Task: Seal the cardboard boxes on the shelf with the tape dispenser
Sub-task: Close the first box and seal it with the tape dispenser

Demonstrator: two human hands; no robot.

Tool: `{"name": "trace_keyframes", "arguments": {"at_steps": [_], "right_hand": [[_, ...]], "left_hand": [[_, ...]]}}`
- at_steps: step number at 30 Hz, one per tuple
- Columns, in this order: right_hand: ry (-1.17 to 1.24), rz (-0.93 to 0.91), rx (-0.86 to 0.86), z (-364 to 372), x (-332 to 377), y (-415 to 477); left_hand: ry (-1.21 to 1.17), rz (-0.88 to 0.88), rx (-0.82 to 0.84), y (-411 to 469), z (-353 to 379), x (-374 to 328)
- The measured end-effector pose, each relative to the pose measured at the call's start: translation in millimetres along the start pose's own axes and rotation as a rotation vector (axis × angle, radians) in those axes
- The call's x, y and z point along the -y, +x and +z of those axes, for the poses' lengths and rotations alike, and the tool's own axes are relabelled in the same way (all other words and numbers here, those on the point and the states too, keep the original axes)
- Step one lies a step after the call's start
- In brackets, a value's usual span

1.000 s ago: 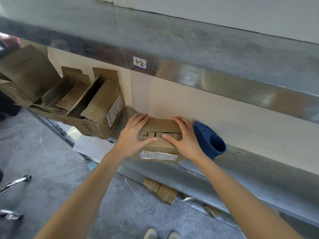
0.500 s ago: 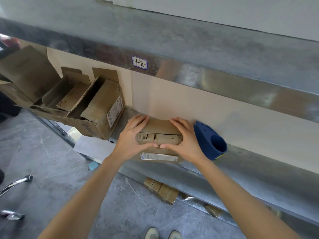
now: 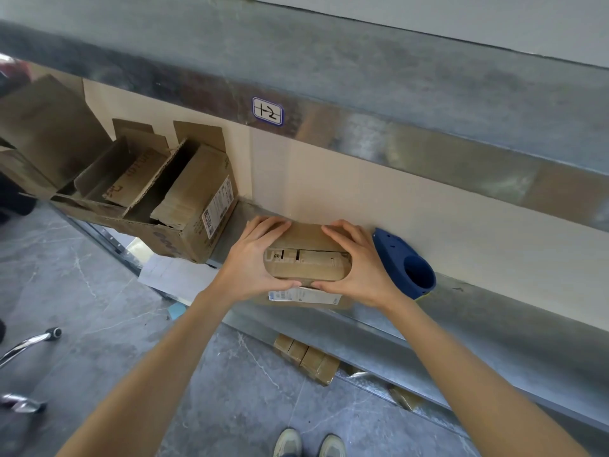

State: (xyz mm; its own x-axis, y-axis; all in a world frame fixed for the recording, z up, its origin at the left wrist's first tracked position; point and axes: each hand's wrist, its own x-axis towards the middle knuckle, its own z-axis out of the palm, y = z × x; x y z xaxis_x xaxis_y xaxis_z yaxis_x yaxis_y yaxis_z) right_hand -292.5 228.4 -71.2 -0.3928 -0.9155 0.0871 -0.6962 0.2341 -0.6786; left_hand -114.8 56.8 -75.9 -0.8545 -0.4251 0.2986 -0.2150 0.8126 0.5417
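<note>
Small box (image 3: 308, 265): on the shelf (image 3: 461, 311), flaps folded down; I can't see either end under the hands.
Left hand (image 3: 253, 262): fingers curled over the top, thumb on the front edge, gripping.
Right hand (image 3: 359, 268): same grip, opposite end.
Tape dispenser (image 3: 403, 262): blue, 3 o'clock of the box, left edge hidden behind the right hand.
Open boxes (image 3: 184, 206): 10 o'clock, partly cut off.

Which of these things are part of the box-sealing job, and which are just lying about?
Job: small box, gripped by left hand and right hand; blue tape dispenser beside it; open boxes on the shelf.
Lying about: sheet of paper, number label, brown packs below, chrome chair leg.
</note>
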Motion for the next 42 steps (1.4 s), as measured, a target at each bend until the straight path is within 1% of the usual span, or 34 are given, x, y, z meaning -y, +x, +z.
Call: {"name": "trace_keyframes", "arguments": {"at_steps": [3, 6, 9, 10, 12, 15, 17, 19, 24, 26, 29, 32, 34, 38, 42], "right_hand": [[0.004, 0.002, -0.010, 0, 1, -1], [-0.001, 0.008, 0.032, -3, 1, 0], [0.091, 0.053, 0.076, -9, 5, 1], [0.134, 0.075, 0.058, -10, 8, 1], [0.180, 0.132, -0.030, -7, 14, 4], [0.117, 0.213, -0.158, 3, 25, 11], [0.054, 0.219, -0.190, 6, 28, 14], [0.042, 0.194, -0.174, 6, 25, 14], [0.182, 0.164, -0.019, -6, 13, 8], [0.227, 0.171, 0.009, -10, 15, 7], [0.294, 0.209, -0.027, -12, 15, 5], [0.271, 0.216, -0.094, -10, 13, 4], [0.260, 0.216, -0.116, -8, 13, 4], [0.251, 0.199, -0.122, -9, 14, 6], [0.210, 0.200, -0.207, -9, 14, 12]], "left_hand": [[-0.016, -0.024, -0.001, 0, 0, -2], [-0.012, -0.037, 0.019, 0, -1, -1], [-0.008, -0.038, 0.058, 2, -2, 1], [-0.010, -0.048, 0.072, 2, -2, 1], [-0.008, -0.069, 0.087, 2, -2, 0], [0.007, -0.055, 0.063, -1, -1, 0], [-0.001, -0.050, 0.043, -2, 0, 0], [-0.010, -0.055, 0.037, -2, 0, -1], [-0.015, -0.070, 0.045, 1, -1, 0], [-0.024, -0.074, 0.055, 1, -1, 1], [-0.045, -0.090, 0.098, 2, -4, 0], [-0.099, -0.106, 0.160, 2, -10, -2], [-0.135, -0.125, 0.172, 0, -13, -4], [-0.162, -0.159, 0.131, -4, -14, -7], [-0.142, -0.211, 0.044, -13, -11, -9]]}}
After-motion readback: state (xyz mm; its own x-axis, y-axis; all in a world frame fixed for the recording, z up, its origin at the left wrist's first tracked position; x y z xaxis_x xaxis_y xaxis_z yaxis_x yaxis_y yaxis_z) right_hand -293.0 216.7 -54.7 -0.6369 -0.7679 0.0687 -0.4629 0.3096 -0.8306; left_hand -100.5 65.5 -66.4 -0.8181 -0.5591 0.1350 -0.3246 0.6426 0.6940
